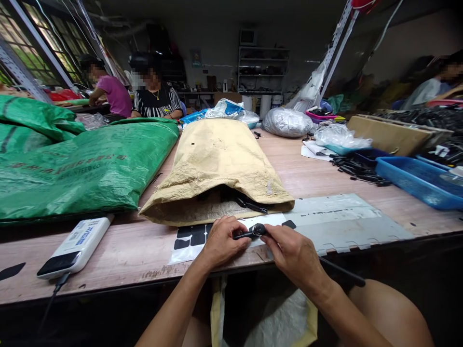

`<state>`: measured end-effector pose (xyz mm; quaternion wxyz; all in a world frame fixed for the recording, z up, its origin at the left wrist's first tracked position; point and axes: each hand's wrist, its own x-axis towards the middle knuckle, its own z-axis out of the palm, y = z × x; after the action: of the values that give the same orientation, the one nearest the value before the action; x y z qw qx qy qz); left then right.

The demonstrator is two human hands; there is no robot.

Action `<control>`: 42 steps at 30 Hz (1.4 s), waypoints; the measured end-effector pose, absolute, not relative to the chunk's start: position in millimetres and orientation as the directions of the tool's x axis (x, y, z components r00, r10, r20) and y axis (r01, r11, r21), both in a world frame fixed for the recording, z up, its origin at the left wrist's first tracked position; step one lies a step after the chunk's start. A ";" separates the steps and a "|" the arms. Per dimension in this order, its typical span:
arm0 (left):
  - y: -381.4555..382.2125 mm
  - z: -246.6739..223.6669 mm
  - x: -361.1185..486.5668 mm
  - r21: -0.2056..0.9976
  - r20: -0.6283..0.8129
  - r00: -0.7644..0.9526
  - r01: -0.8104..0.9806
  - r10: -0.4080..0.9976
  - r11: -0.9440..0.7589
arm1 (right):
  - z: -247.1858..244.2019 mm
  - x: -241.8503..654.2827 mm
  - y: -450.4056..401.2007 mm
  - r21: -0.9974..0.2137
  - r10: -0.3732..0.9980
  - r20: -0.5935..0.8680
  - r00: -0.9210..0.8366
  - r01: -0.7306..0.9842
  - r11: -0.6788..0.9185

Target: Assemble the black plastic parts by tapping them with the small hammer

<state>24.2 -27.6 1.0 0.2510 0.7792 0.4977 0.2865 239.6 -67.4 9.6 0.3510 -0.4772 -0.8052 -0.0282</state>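
A small black part with a rounded head point(258, 230) is held between both hands over the table's front edge. My left hand point(224, 241) is closed round its thin end. On its other side, the fingers of my right hand point(293, 249) pinch at the round head; a long black rod point(343, 272) sticks out below this hand. Under the hands lies a white sheet with black stickers point(191, 237). Just behind, a tan sack point(224, 154) lies with its mouth towards me, black pieces point(251, 205) showing inside.
A green sack point(90, 168) and a white power bank point(77, 246) with a cable are at left. At right are a grey board point(347, 221), black parts point(358, 168) and a blue tray point(415, 180). An open bag point(267, 318) hangs below. People sit beyond.
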 end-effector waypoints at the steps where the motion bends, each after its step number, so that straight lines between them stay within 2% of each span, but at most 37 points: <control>1: -27.9 1.4 24.1 0.677 0.196 0.340 0.632 0.920 -0.378 | 8.1 241.2 -66.8 -0.285 0.750 0.592 -0.296 0.793 0.538; 6: -29.3 4.8 22.1 0.701 0.209 0.359 0.594 0.910 -0.395 | 4.8 276.6 -50.6 -0.253 0.714 0.676 -0.182 0.853 0.457; 11: -30.1 6.5 20.5 0.765 0.200 0.358 0.525 0.912 -0.373 | -8.7 333.0 -21.7 -0.102 0.741 0.593 -0.315 0.884 0.457; 17: -31.3 8.2 21.0 0.774 0.194 0.341 0.523 0.920 -0.357 | 4.8 318.8 -28.2 -0.091 0.696 0.645 -0.317 0.872 0.482; 21: -31.4 6.8 19.7 0.765 0.227 0.373 0.503 0.900 -0.402 | 26.5 271.9 -41.3 -0.140 0.704 0.496 -0.509 0.753 0.643; 24: -32.0 5.7 18.8 0.767 0.241 0.386 0.486 0.890 -0.419 | 30.2 249.8 -40.0 -0.096 0.699 0.375 -0.609 0.724 0.683; 27: -32.6 5.2 19.8 0.768 0.244 0.381 0.485 0.892 -0.417 | 25.5 243.0 -33.5 -0.051 0.684 0.343 -0.644 0.714 0.698; 37: -31.0 -0.6 19.8 0.788 0.281 0.349 0.447 0.894 -0.422 | 10.3 229.3 -28.6 -0.207 0.660 0.390 -0.641 0.638 0.742; 42: -30.7 1.3 20.5 0.788 0.282 0.339 0.452 0.897 -0.419 | 6.2 232.7 -27.9 -0.270 0.694 0.373 -0.616 0.643 0.717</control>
<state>20.5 -30.7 1.3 0.3052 0.7591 0.4445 0.3646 232.7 -27.9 6.2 0.2305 -0.3723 -0.8973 0.0551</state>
